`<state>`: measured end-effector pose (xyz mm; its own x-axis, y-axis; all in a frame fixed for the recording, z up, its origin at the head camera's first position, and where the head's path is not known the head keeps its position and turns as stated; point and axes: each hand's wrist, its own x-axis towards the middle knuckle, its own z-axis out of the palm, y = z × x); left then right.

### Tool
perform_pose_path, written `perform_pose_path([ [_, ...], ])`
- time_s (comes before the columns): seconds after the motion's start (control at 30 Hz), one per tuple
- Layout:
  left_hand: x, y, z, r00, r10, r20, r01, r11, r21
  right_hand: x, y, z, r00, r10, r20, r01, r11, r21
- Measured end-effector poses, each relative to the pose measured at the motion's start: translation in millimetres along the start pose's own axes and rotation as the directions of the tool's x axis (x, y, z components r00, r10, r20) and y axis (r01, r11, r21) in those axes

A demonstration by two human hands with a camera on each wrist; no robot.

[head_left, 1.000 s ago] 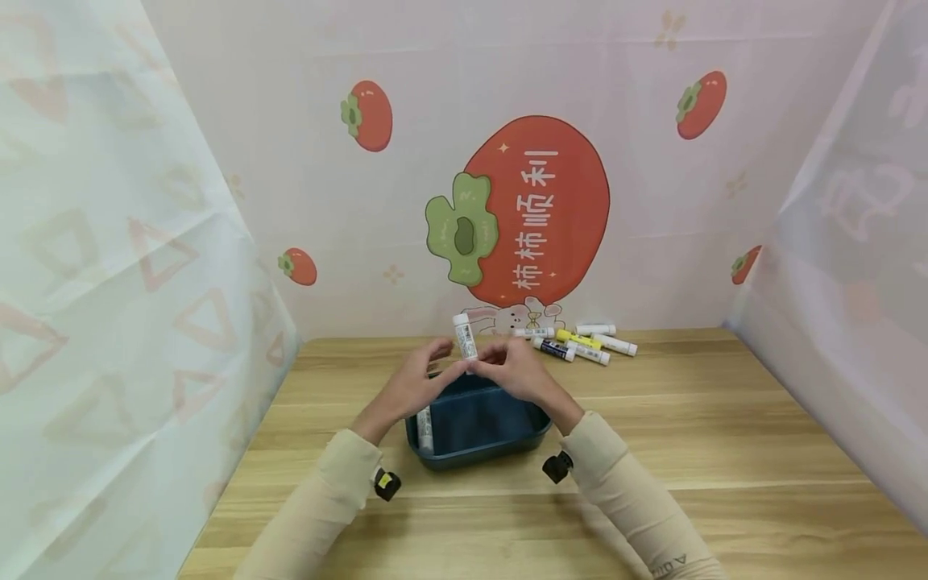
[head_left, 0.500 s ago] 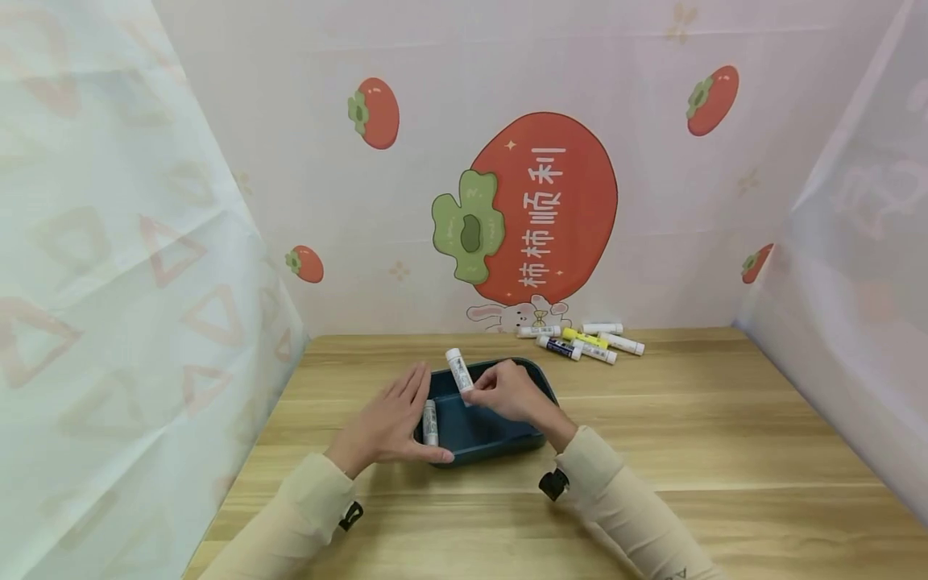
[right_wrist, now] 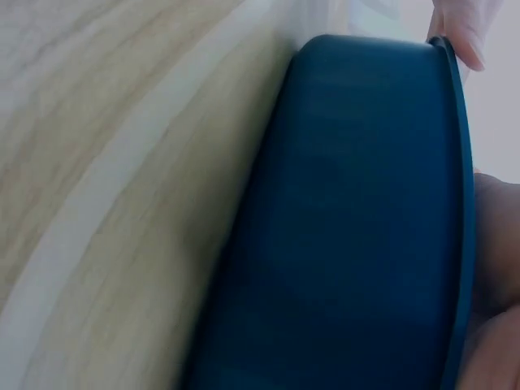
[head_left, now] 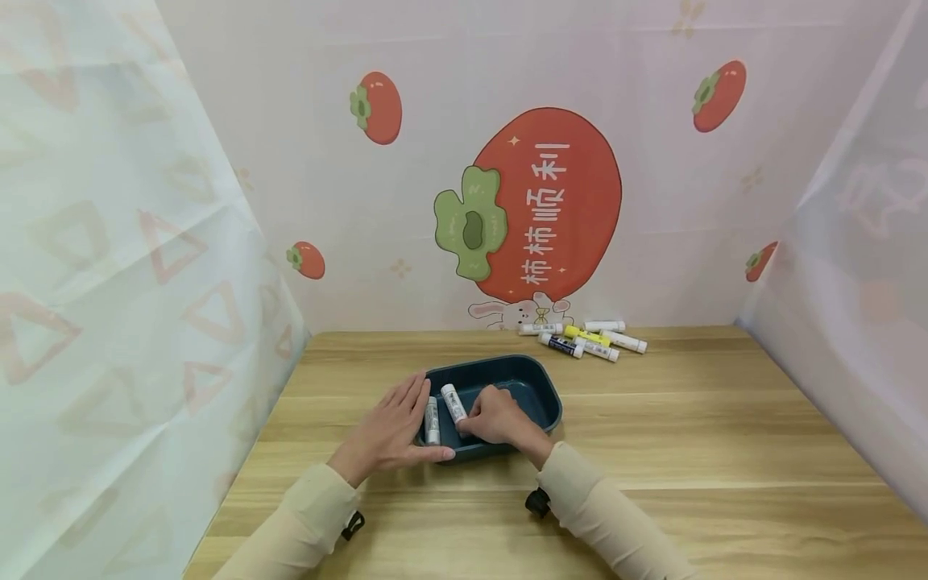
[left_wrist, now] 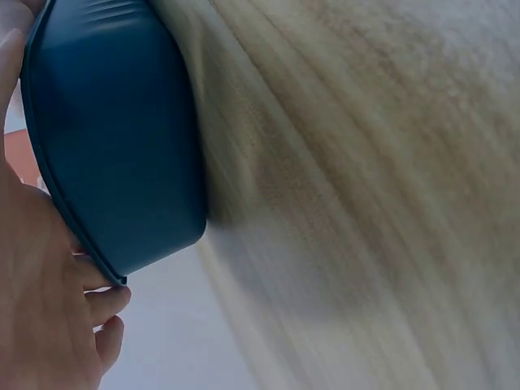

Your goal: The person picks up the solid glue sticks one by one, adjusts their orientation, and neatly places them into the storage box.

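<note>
A dark blue rectangular tray [head_left: 554, 395] stands on the table. My right hand [head_left: 496, 417] reaches over its front wall and pinches the lower end of a white glue stick [head_left: 453, 401], which lies low in the tray, tilted left at its capped top. To its left a second white glue stick [head_left: 432, 423] lies along the left wall. With fingers straight along the left rim and thumb stretched over the front rim, my left hand [head_left: 384, 435] rests on the tray. The left wrist view shows those fingers [left_wrist: 106, 309] at the tray's corner. The right fingertips are hidden.
Behind the tray, near the wall, lies a loose group of several sticks: white ones [head_left: 625, 341], a yellow one [head_left: 587, 336] and a dark blue one [head_left: 561, 345]. A printed cloth [head_left: 406, 201] hangs at the back and sides of the wooden table [head_left: 689, 435].
The glue stick has come down from above the tray into it, held by the right hand. The left hand has left the stick and moved to the tray's left rim.
</note>
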<state>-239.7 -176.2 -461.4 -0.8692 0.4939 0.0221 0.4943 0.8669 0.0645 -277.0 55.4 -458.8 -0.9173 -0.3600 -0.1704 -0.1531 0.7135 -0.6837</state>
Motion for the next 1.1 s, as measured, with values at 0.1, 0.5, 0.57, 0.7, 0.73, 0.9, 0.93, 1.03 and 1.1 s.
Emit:
perform_pose_path([
  [0.1, 0.4, -0.7, 1.0, 1.0, 0.002, -0.005, -0.002, 1.0, 0.002, 1, -4, 5, 1.0, 0.015, -0.013, -0.015, 1.0, -0.016],
  [0.5, 1.8, 0.1, -0.2, 1.0, 0.011, -0.006, -0.011, 1.0, 0.006, 9, -13, 15, 0.998, 0.052, 0.024, -0.05, 0.998, -0.046],
  [0.57, 2.1, 0.0, 0.1, 1.0, 0.012, -0.005, -0.012, 1.0, 0.0, 11, -14, 17, 0.998, 0.058, 0.032, -0.057, 0.997, -0.05],
  [0.7, 2.9, -0.5, 1.6, 1.0, 0.01, -0.005, -0.01, 1.0, -0.01, 12, -15, 19, 0.997, 0.072, 0.038, -0.07, 0.996, -0.046],
  [0.73, 3.0, -0.6, 1.9, 1.0, 0.01, -0.005, -0.01, 1.0, -0.014, 12, -15, 19, 0.997, 0.072, 0.037, -0.07, 0.997, -0.044],
  [0.9, 2.9, -0.7, 2.7, 1.0, 0.008, -0.003, -0.008, 1.0, -0.02, 12, -15, 20, 0.996, 0.062, 0.057, -0.06, 0.998, -0.031],
  [0.93, 2.8, -0.8, 2.9, 1.0, 0.007, -0.003, -0.007, 1.0, -0.022, 12, -14, 20, 0.996, 0.058, 0.063, -0.057, 0.998, -0.032],
  [1.03, 2.7, -0.8, 3.7, 1.0, 0.004, -0.004, -0.004, 1.0, -0.029, 12, -13, 17, 0.996, 0.043, 0.083, -0.04, 0.998, -0.044],
  [1.1, 3.1, -1.0, 4.7, 1.0, 0.002, -0.005, -0.003, 0.999, -0.033, 11, -11, 15, 0.995, 0.026, 0.099, -0.02, 0.998, -0.057],
])
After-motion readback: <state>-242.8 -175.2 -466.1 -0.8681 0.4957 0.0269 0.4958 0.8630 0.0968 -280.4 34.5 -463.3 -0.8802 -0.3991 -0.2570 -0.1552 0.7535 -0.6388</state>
